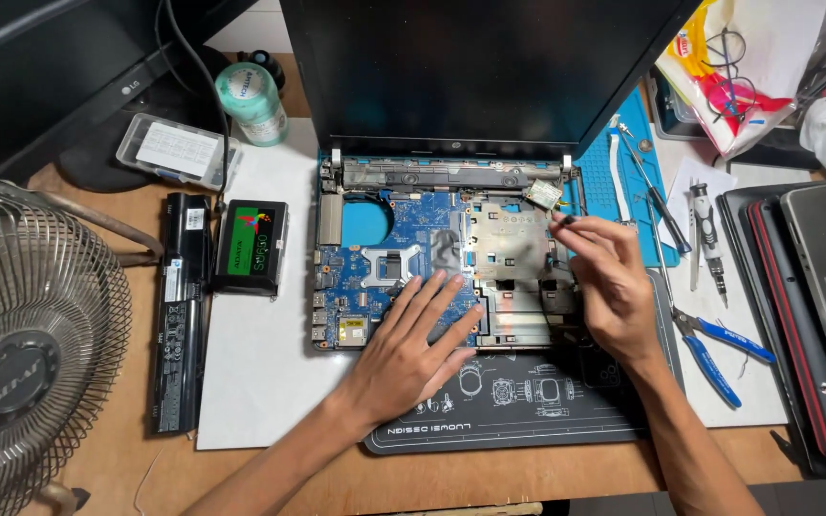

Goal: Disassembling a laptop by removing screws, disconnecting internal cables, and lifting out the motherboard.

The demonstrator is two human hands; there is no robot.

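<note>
1. Fingers [440, 298] of the left hand [413, 349] are spread flat and pressed on the blue motherboard, gripping nothing; those of the right hand [609, 282] are pinched shut on a thin dark tool [562, 222], whose tip is held just below a small wireless card [544, 194].
2. An opened laptop [489, 143] is taken as the landmark; its dark screen is tilted back and its base is laid bare, with the motherboard [375, 263] exposed.
3. A wire-caged fan [26, 344] is seen far left of the laptop.
4. A black work mat [518, 406] is laid under the laptop's front edge.
5. A stack of closed laptops [819, 315] is seen well right of it.
6. A long black battery [179, 311] is placed left of the laptop, with a boxed drive [252, 247] between them.
7. Blue-handled pliers [719, 346] and a screwdriver [707, 234] are laid right of the laptop.
8. The wireless card is found at the laptop's hinge, right side, lifted at an angle.
</note>
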